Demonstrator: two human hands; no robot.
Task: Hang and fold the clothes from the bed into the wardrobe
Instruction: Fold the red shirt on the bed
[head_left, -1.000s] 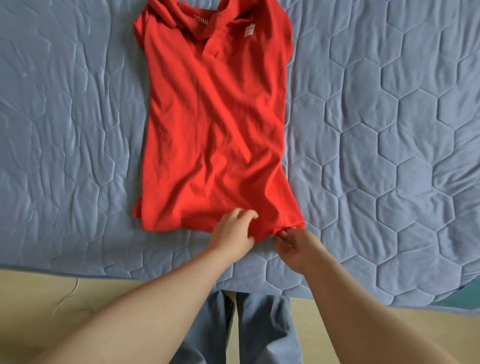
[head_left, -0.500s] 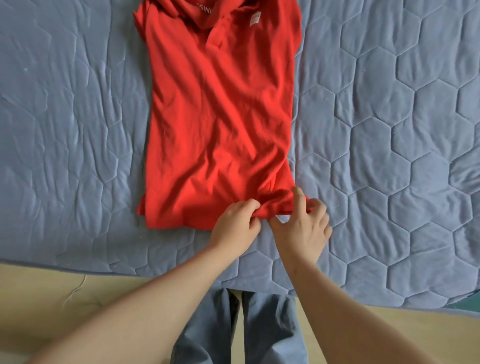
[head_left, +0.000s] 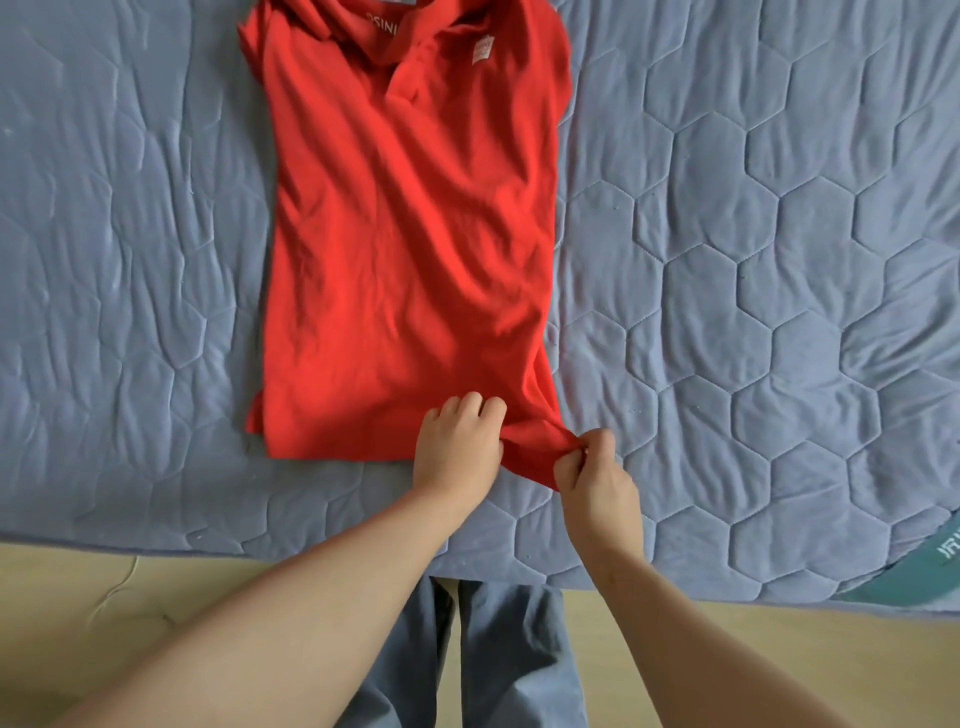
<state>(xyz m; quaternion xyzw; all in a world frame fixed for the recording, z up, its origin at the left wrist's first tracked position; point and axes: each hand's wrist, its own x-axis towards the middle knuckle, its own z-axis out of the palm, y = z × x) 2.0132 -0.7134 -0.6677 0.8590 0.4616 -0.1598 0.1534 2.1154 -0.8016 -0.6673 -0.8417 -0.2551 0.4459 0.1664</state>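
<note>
While pinching the hem corner (head_left: 537, 460) in the right hand (head_left: 597, 475) and gripping hem cloth in the left hand (head_left: 457, 452), close to the near edge of the quilt (head_left: 753, 312), pull taut, smooth wrinkles, then carry both evenly up the red polo shirt (head_left: 405, 234) lying mid-quilt, toward its collar (head_left: 384, 44).

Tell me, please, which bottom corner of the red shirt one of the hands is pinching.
The bottom right corner of the red shirt, pinched by the right hand; the bottom left corner lies flat, untouched.

looks like a bedroom at home: a blue quilted bed cover (head_left: 753, 291) over a pale wooden floor (head_left: 104, 613).
</note>
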